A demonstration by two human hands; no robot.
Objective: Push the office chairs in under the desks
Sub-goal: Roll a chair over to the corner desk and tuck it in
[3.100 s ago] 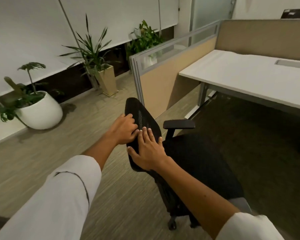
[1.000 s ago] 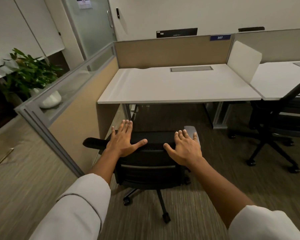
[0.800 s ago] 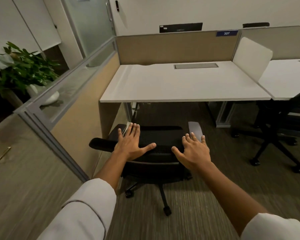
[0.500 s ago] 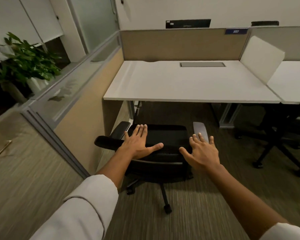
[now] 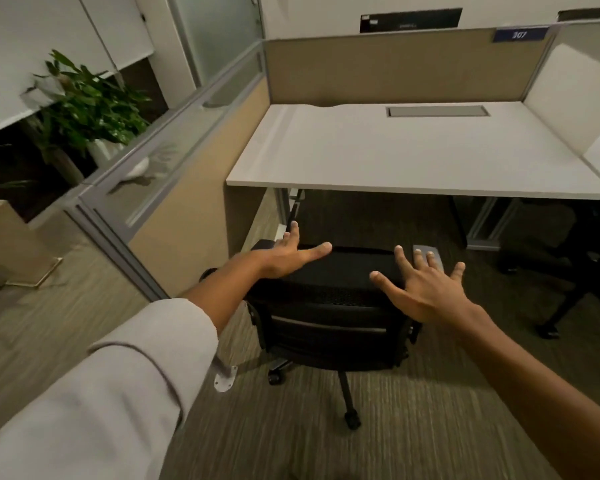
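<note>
My left hand (image 5: 284,256) is flat, with the fingers straight and spread. It is at the top of the black office chair's (image 5: 329,313) back, on the left side. My right hand (image 5: 426,289) is wide too, with all its fingers spread out, at the right side of the chair back. I cannot tell if my hands touch the chair or are just above it. Neither grip is holding anything.

The chair stands on the carpet in front of the white tabletop (image 5: 413,150). Its back faces me. The seat points in under the front edge of the tabletop, but the back and the wheels are out on my side of that edge. A gray armrest (image 5: 430,256) sticks out by my right fingers.

A tan wall panel (image 5: 395,67) runs along the far edge of the tabletop. A green plant (image 5: 87,109) is off past the left edge, behind a low glass wall (image 5: 174,140). Another dark chair (image 5: 575,251) sits under the next desk on the right.
</note>
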